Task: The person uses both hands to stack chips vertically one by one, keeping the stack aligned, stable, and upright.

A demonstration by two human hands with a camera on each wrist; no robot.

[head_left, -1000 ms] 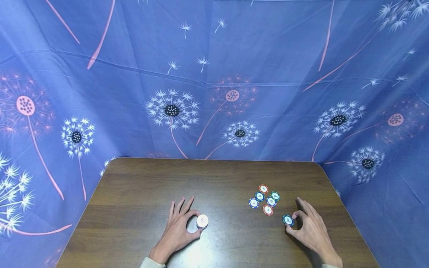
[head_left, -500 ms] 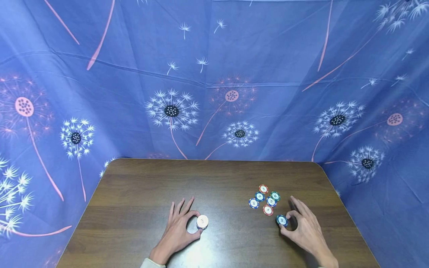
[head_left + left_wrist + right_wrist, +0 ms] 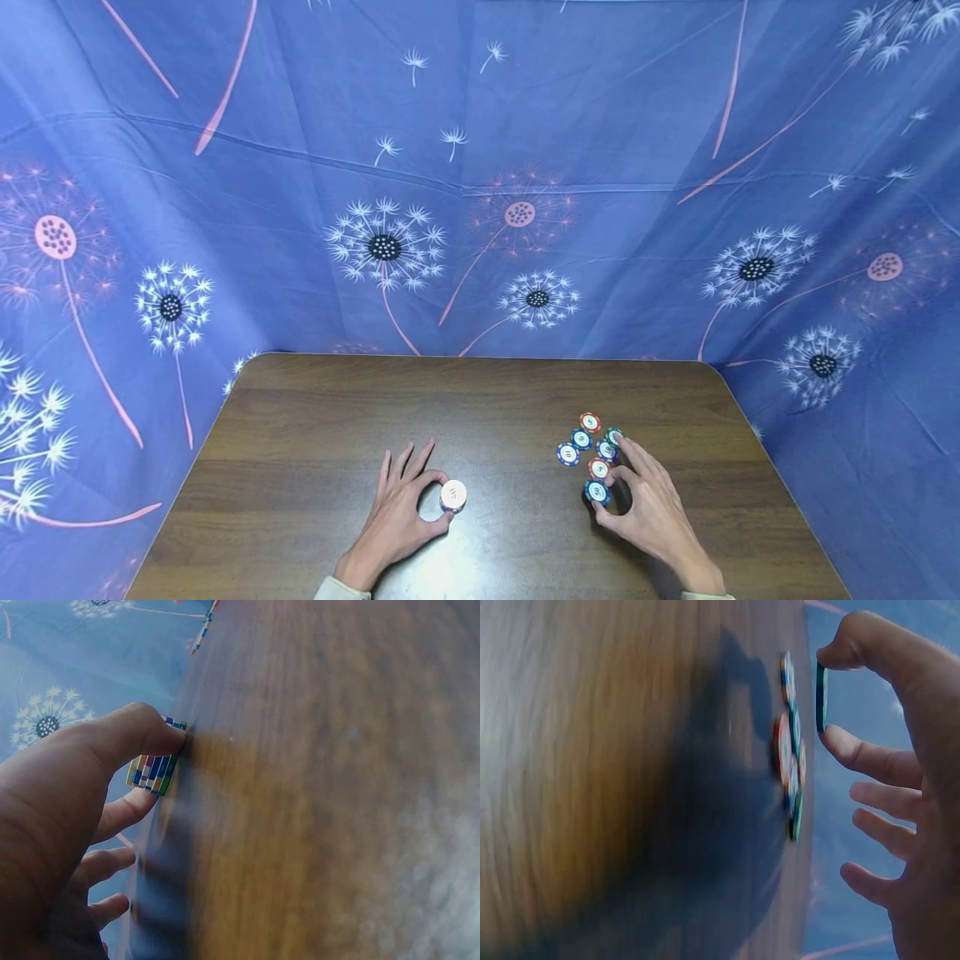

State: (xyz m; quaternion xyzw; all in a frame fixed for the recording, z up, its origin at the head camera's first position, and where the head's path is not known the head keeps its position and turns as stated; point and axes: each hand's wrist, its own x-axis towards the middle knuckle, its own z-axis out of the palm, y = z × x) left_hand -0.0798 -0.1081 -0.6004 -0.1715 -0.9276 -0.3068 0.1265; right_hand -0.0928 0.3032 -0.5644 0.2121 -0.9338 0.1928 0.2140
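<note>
My left hand pinches the sides of a stack of poker chips between thumb and index finger, other fingers spread. In the left wrist view the stack shows several coloured edges and stands on the table. My right hand pinches a single dark green poker chip by its rim. The right wrist view shows this chip raised off the table. Just beyond it lie loose chips: a red chip, a blue chip and several others. Right fingertips partly cover the green chip there.
The brown wooden table has rounded far corners. A blue cloth with a dandelion print hangs behind it and along both sides. Another red chip lies farthest back in the loose group.
My right hand has moved left with the dark green poker chip, from right of the loose chips to just in front of them. The left hand and its stack have stayed put.
</note>
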